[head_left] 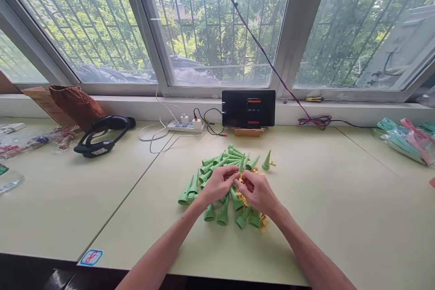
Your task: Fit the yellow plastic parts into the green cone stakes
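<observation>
A pile of green plastic cone-shaped spikes [222, 214] lies on the table, small yellow plastic pieces [242, 198] among them. Over the pile, my left hand [220, 182] is closed around one green spike [242, 163], whose tip points up and away. Close against it, my right hand [257, 190] pinches a small yellow piece [241, 178] at the spike's side. The fingers partly cover both parts, so how far the piece sits in the spike is hidden. Apart from the pile, at its far right, one spike [267, 161] stands upright with a yellow piece sticking out of its side.
A tablet [248, 108] showing a timer stands at the back by the window. Left of it lie a power strip [186, 126] and white cables. A black headset [103, 136] and brown pouch [75, 105] are at the left; bagged items [404, 140] lie at the far right.
</observation>
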`<action>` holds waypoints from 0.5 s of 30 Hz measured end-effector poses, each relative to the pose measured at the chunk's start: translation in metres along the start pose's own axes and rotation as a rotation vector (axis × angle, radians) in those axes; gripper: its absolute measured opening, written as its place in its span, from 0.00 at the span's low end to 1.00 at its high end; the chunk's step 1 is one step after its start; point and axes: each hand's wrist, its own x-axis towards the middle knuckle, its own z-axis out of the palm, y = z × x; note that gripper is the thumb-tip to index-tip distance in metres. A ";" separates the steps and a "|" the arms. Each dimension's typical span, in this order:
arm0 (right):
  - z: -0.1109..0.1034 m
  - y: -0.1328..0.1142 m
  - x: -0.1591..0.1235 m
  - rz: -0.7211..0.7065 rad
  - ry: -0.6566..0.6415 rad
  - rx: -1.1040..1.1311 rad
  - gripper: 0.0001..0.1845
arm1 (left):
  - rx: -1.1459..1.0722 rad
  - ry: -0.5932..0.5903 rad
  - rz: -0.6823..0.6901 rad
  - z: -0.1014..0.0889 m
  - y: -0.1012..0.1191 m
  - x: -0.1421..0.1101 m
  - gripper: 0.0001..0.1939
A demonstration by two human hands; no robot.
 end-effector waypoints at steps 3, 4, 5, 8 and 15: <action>-0.001 0.001 0.000 -0.007 0.009 -0.018 0.18 | -0.069 0.028 -0.092 -0.001 0.000 0.000 0.11; -0.002 0.002 0.000 -0.011 0.010 -0.024 0.18 | -0.078 0.054 -0.121 -0.002 0.001 0.000 0.11; -0.004 0.003 0.000 -0.012 0.012 -0.030 0.18 | -0.082 0.087 -0.148 -0.003 0.001 0.000 0.11; -0.010 0.008 0.001 -0.007 0.054 -0.030 0.17 | -0.108 0.183 -0.205 -0.006 0.003 0.000 0.13; -0.032 0.017 0.006 0.050 0.213 -0.002 0.15 | -0.020 0.144 -0.159 -0.003 0.011 -0.003 0.15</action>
